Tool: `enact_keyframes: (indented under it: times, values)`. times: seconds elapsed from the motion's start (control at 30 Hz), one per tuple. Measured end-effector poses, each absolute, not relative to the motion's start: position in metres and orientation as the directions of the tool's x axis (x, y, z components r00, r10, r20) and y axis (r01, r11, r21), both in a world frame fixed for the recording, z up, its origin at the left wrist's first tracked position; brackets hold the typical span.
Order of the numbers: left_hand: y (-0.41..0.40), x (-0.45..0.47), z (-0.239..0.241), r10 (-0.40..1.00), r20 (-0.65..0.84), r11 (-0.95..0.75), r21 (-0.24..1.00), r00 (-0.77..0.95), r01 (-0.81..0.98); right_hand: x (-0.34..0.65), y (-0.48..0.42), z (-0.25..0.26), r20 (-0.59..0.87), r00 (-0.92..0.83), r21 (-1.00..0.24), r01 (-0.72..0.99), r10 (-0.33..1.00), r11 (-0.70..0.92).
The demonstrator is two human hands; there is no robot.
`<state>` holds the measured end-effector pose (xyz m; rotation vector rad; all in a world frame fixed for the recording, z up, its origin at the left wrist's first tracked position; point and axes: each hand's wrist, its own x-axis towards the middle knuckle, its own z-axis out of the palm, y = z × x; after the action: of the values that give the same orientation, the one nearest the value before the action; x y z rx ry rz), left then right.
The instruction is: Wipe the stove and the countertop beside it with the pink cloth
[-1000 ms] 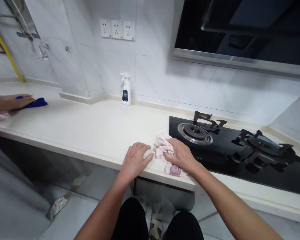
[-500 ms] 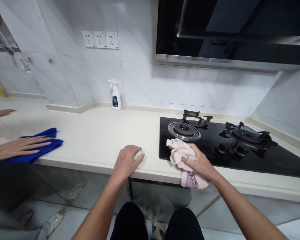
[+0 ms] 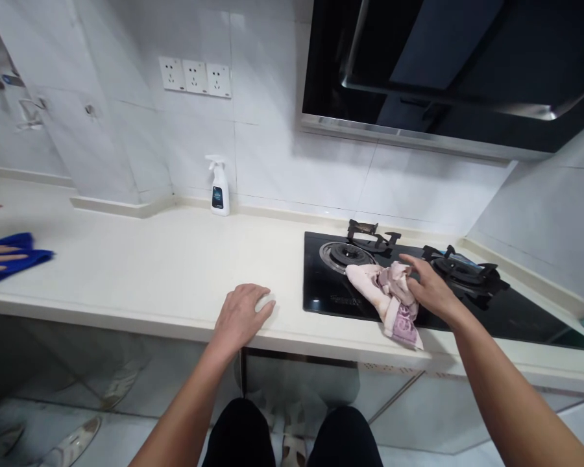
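One cloth (image 3: 387, 295) diagonal, purple end (image 3: 403, 329) nearest

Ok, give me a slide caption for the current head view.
Right hand holds a cloth over the hob while the left hand rests on the counter.

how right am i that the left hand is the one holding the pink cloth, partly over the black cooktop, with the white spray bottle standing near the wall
One slip: the head view shows the right hand, not the left hand, holding the pink cloth, partly over the black cooktop, with the white spray bottle standing near the wall.
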<state>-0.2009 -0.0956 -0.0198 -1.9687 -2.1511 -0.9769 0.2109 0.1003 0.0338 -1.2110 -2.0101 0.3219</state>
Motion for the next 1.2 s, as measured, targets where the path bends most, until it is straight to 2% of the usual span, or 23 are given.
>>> enact_keyframes:
  times: [0.07,0.1,0.17,0.27,0.4,0.5,0.73,0.93,1.0,1.1,1.2]
  values:
    - [-0.096,-0.201,-0.02,0.87,0.461,-0.021,0.393,-0.177,0.919,0.209,0.094,0.039,0.539,-0.294,-0.461,0.681,0.789,0.569]
    - [-0.096,-0.201,-0.021,0.869,0.465,-0.025,0.388,-0.172,0.921,0.205,0.091,0.037,0.527,-0.319,-0.441,0.69,0.788,0.574]
    - [-0.095,-0.201,-0.021,0.869,0.468,-0.034,0.38,-0.161,0.924,0.196,0.084,0.028,0.439,-0.384,-0.403,0.724,0.812,0.56]
    - [-0.095,-0.2,-0.022,0.873,0.464,-0.036,0.373,-0.153,0.927,0.18,0.082,0.007,0.33,-0.43,-0.274,0.808,0.84,0.521]
    - [-0.095,-0.198,-0.022,0.873,0.465,-0.03,0.354,-0.149,0.935,0.156,0.087,-0.001,0.26,-0.419,-0.108,0.883,0.87,0.458]
    - [-0.094,-0.197,-0.022,0.871,0.463,-0.009,0.35,-0.164,0.937,0.123,0.086,0.009,0.234,-0.467,-0.043,0.871,0.853,0.489]
    - [-0.094,-0.197,-0.019,0.866,0.471,-0.004,0.343,-0.168,0.939,0.02,0.045,0.024,0.257,-0.597,-0.061,0.775,0.76,0.63]
    - [-0.091,-0.205,-0.023,0.861,0.496,-0.056,0.314,-0.113,0.948,-0.006,-0.015,0.016,0.314,-0.769,0.025,0.593,0.557,0.805]
    - [-0.089,-0.208,-0.025,0.856,0.507,-0.072,0.312,-0.102,0.947,0.002,-0.023,0.013,0.34,-0.788,0.009,0.548,0.513,0.836]
    - [-0.088,-0.21,-0.025,0.861,0.496,-0.061,0.32,-0.112,0.945,0.03,-0.02,0.008,0.382,-0.773,-0.063,0.525,0.507,0.848]
    - [-0.089,-0.209,-0.023,0.879,0.461,-0.038,0.332,-0.126,0.943,0.071,-0.004,0.003,0.412,-0.684,-0.129,0.611,0.603,0.781]
